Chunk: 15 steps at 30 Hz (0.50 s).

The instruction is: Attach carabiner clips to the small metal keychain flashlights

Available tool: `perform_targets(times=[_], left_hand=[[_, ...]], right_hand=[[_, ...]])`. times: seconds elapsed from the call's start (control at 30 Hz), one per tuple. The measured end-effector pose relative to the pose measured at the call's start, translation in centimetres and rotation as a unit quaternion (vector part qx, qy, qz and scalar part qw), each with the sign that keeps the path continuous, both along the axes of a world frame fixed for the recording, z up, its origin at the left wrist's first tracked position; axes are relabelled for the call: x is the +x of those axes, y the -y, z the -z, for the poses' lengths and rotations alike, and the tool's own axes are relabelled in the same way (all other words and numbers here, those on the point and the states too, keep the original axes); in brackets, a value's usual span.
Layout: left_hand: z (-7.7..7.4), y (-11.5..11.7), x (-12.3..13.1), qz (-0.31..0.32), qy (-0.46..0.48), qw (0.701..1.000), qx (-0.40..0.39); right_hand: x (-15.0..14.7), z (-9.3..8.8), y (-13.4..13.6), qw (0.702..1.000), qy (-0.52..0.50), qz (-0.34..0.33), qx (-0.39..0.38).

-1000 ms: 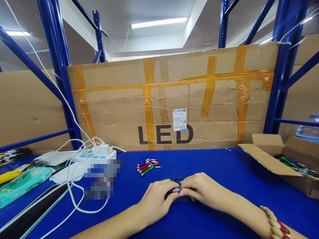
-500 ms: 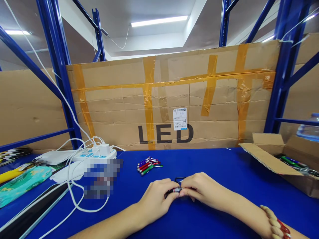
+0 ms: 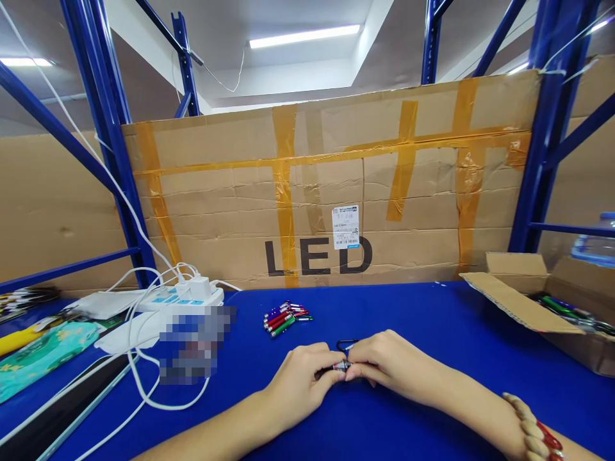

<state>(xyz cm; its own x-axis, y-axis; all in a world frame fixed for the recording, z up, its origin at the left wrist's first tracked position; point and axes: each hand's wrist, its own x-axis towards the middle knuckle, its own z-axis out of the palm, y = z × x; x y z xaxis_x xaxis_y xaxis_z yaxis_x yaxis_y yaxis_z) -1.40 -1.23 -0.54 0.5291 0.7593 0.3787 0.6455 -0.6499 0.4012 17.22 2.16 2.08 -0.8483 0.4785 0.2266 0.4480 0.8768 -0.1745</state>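
Observation:
Between my two hands is a small black keychain flashlight (image 3: 340,366) with a silvery ring section showing; most of its body is covered by fingers. My left hand (image 3: 305,376) is closed around its left part, thumb and index finger pressed together on it. My right hand (image 3: 387,360) pinches its right end. A black carabiner clip (image 3: 342,346) sticks out behind the right fingertips. Farther back on the blue table lies a small pile of keychain flashlights (image 3: 284,319) in purple, red and green, each with a clip.
At right stands an open cardboard box (image 3: 552,339) holding several similar coloured flashlights. On the left are a white power strip (image 3: 192,291) with looping white cables, a green patterned packet (image 3: 52,355) and a yellow-handled tool (image 3: 22,339). A large cardboard sheet (image 3: 230,224) closes off the back.
Both hands stay almost in place on the black flashlight, and a little more of its silvery section shows. The whole view has shifted slightly.

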Motion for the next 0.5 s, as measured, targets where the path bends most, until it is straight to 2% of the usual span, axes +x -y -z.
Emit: perform_targets(times=[0.5], left_hand=[[-0.24, 0.25, 0.08, -0.020, -0.023, 0.999, 0.013]], right_hand=[[0.01, 0.04, 0.03, 1.000, -0.001, -0.004, 0.015]])
